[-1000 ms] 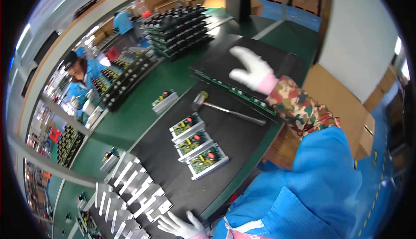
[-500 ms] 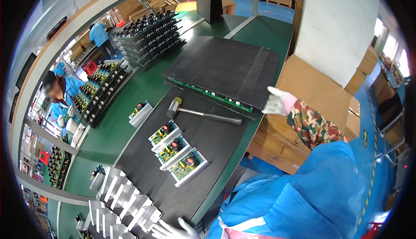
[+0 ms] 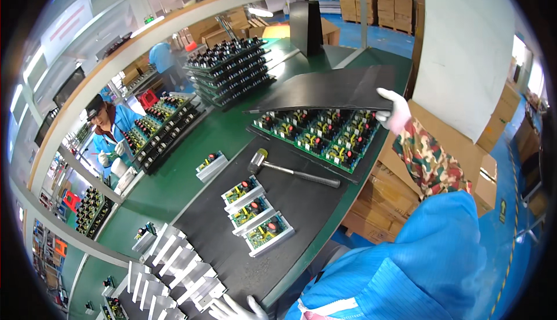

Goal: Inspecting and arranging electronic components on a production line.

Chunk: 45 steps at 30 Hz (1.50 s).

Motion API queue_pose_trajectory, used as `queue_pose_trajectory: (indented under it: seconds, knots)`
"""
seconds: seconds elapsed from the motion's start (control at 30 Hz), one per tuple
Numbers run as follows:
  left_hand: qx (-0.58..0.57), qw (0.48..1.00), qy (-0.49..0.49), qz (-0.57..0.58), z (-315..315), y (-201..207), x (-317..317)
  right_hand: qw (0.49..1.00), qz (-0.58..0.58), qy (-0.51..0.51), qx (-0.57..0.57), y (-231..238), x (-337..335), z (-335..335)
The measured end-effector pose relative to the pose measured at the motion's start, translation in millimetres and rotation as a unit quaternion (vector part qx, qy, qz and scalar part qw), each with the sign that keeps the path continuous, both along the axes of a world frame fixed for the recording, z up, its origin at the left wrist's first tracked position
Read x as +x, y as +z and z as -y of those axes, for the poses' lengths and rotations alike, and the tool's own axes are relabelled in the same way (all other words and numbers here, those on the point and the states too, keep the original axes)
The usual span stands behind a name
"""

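My white-gloved right hand (image 3: 393, 111) grips the right corner of a stiff black sheet (image 3: 331, 87), which is tilted up. Under the raised sheet, rows of green circuit boards (image 3: 325, 137) with yellow and red parts lie on a black board. At the lower edge, my gloved left hand (image 3: 239, 308) is open with fingers spread, beside bare silver metal heat sinks (image 3: 188, 268); its lower part is cut off by the frame. Three circuit boards with silver heat sinks (image 3: 255, 217) lie in a row on the black mat (image 3: 214, 221).
A mallet (image 3: 296, 174) lies between the row and the covered boards. Another heat-sink board (image 3: 210, 164) sits on the green bench (image 3: 168, 189). Stacked board trays (image 3: 226, 70) stand behind. Across the bench, a co-worker (image 3: 110, 128) handles parts. Cardboard boxes (image 3: 377, 198) stand right of the bench.
My right hand has closed on the black sheet's corner and raised it, exposing the circuit boards beneath. The view has shifted, while my left hand stays by the heat sinks.
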<state>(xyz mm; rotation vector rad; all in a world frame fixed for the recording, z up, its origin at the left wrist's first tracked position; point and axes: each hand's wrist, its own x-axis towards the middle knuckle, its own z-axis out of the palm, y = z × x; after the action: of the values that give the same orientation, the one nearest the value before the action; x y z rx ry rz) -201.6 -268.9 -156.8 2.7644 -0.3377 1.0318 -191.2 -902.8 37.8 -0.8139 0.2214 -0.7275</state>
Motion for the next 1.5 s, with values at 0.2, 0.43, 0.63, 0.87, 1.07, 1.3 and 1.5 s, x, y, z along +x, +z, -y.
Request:
queue_pose_trajectory:
  seconds: [0.2,0.43,0.63,0.87,1.07,1.3,1.5]
  knots:
    - [-0.010,1.000,0.000,-0.014,4.2,6.4,-7.7,0.958,0.111,-0.255,-0.068,-31.9,-68.4,0.6]
    - [-0.043,0.999,-0.014,0.004,9.2,4.1,-5.0,0.920,0.166,-0.354,-0.023,14.8,-119.8,-95.8]
    - [-0.038,0.998,-0.025,0.034,6.5,3.7,-2.9,0.882,0.106,-0.428,-0.163,20.8,-144.9,-99.1]
    - [-0.034,0.998,-0.029,0.040,3.8,2.4,-4.6,0.888,0.116,-0.383,-0.228,51.1,-124.8,-73.5]
    - [-0.038,0.998,-0.023,0.049,3.0,-3.5,-2.7,0.862,0.032,-0.407,-0.302,79.8,-97.3,-46.8]
    - [-0.026,0.999,-0.025,0.012,-0.8,-2.1,-6.2,0.870,0.052,-0.391,-0.295,88.3,-94.3,-13.8]
    - [-0.033,0.999,-0.023,0.024,0.8,-5.5,-3.1,0.887,0.140,-0.402,-0.178,67.7,-120.7,-11.7]
